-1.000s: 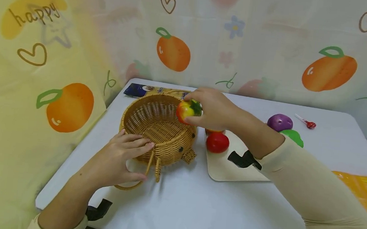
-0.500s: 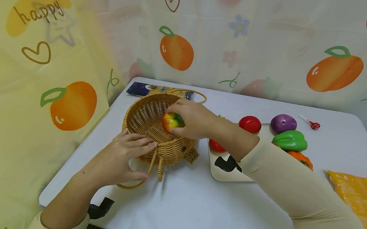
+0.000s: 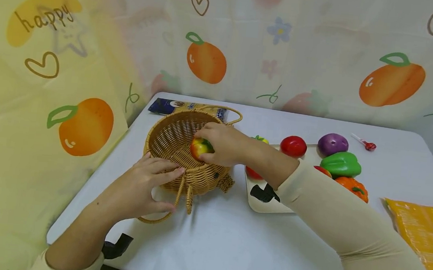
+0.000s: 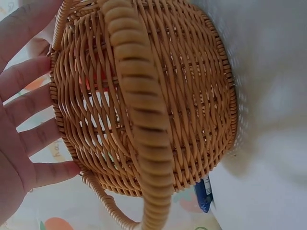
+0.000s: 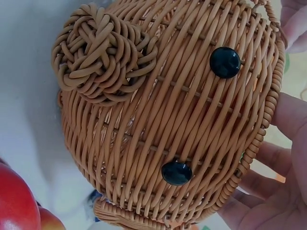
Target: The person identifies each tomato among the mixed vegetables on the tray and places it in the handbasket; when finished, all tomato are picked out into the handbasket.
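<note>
A round wicker basket (image 3: 204, 181) with black button eyes and a woven snout stands on the table. My right hand (image 3: 223, 144) reaches over its near right rim and grips a red-and-yellow toy fruit (image 3: 200, 148) with a green patch, down inside the basket. In the right wrist view the basket wall (image 5: 201, 115) hides the fruit; fingers of the right hand (image 5: 268, 191) show past the rim. With straight, spread fingers, my left hand (image 3: 146, 187) rests on the basket's left rim; the left wrist view shows its fingertips touching the wicker (image 4: 192, 100).
Right of the basket lies a cream tray (image 3: 268, 207) with a red round toy (image 3: 293, 146), partly behind the right arm. Beyond are a purple toy (image 3: 333, 144), green pepper (image 3: 340, 164), orange toy (image 3: 353, 188), lollipop (image 3: 369, 146) and orange packet (image 3: 422, 228). A blue-and-gold packet (image 3: 162, 106) lies behind.
My right hand has carried the toy fruit left and down from the basket's right rim into the basket, barely moving over the last half second. My left hand has stayed on the rim.
</note>
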